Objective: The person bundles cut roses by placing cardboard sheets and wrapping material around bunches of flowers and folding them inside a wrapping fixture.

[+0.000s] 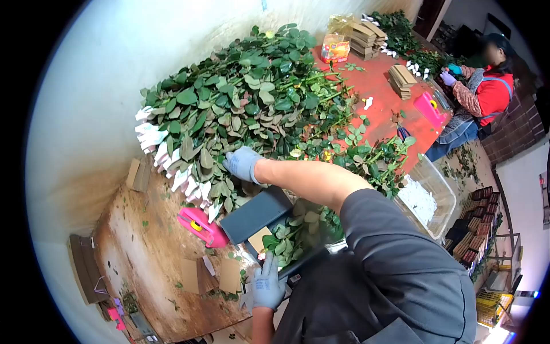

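Observation:
My right hand [243,164], in a pale grey glove, reaches into a large pile of leafy rose stems [252,92]. Its fingers are bent among the leaves; what they hold is hidden. White sleeves [152,136] cover the heads along the pile's left edge. Lower down, my left hand [268,286], gloved alike, lies with straightened fingers against a small bunch of leafy stems [283,241]. That bunch rests beside a dark grey box-like stand [258,213] and a piece of cardboard [259,239]. A pinkish flower head shows near my left fingertips.
A pink holder [201,227] and cardboard pieces [197,275] sit on the worn wooden tabletop [137,258]. To the right are a clear bin [427,200] with white pieces, scissors [403,133] and another pink holder [429,109]. A co-worker [487,92] stands at the red table's far end.

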The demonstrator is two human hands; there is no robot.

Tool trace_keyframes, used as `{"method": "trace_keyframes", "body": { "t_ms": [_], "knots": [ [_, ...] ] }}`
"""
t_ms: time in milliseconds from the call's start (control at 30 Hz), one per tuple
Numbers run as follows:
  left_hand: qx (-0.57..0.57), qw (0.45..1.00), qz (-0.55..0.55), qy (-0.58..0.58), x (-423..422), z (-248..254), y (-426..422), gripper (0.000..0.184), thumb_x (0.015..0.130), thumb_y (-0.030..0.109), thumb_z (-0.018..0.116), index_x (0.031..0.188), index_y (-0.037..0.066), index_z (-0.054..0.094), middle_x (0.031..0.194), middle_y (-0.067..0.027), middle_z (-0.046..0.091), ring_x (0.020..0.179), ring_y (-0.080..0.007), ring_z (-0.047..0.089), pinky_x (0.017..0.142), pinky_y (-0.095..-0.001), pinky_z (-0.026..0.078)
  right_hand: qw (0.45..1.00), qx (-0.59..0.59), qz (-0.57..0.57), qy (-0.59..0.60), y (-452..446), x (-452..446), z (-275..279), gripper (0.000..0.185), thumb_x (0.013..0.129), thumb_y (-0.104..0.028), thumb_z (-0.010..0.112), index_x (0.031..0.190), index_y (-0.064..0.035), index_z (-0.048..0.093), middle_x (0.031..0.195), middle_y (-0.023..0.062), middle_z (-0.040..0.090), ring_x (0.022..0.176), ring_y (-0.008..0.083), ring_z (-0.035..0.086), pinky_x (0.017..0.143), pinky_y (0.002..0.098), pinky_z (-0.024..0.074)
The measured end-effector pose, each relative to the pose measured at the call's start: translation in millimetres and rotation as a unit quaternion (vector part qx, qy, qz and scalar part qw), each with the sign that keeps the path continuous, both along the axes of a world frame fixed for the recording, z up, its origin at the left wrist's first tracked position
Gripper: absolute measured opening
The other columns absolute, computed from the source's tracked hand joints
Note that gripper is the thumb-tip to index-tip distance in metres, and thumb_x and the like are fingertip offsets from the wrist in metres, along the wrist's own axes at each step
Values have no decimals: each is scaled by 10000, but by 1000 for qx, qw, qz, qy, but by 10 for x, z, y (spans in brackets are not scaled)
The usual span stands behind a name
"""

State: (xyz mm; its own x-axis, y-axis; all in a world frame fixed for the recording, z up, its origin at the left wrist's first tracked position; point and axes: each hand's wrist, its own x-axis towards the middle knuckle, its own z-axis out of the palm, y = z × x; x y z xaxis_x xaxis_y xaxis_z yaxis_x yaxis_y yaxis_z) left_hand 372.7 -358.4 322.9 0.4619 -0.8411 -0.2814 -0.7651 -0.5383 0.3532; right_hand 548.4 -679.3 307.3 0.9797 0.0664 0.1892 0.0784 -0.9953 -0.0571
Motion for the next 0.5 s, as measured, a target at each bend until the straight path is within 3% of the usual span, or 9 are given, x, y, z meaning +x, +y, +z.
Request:
{"method": "trace_keyframes", "body": {
  "t_ms": [200,367,433,500],
  "knots": [
    [-35,999,0,-2,-30,-22,32,672,793,153,721,1428,53,528,1547,-139,451,1164,-383,546,1070,-464,419,999,-1,29,-18,-63,-385,420,191,912,-159,562,1057,-71,648,989,160,637,796,333,702,666,451,572],
    [-20,1000,16,15,-44,30,25,665,799,171,719,1427,56,531,1540,-134,457,1167,-383,546,1073,-469,410,989,-36,47,-137,-214,-933,716,280,863,-175,600,1134,-105,587,979,99,596,815,278,672,651,432,548],
    [-23,1000,10,6,-33,9,33,665,801,182,720,1427,59,532,1539,-133,460,1166,-382,548,1072,-469,409,995,-16,40,-92,-159,-1234,841,378,848,-197,603,1217,-117,573,1090,90,580,911,271,642,730,414,532],
    [-42,999,0,-7,-34,-81,67,660,807,192,715,1427,59,532,1528,-143,469,1158,-382,553,1065,-465,412,994,-36,68,-79,12,-1492,924,435,828,-213,613,1254,-133,572,1126,83,576,916,260,634,718,409,523]
  ]
}}
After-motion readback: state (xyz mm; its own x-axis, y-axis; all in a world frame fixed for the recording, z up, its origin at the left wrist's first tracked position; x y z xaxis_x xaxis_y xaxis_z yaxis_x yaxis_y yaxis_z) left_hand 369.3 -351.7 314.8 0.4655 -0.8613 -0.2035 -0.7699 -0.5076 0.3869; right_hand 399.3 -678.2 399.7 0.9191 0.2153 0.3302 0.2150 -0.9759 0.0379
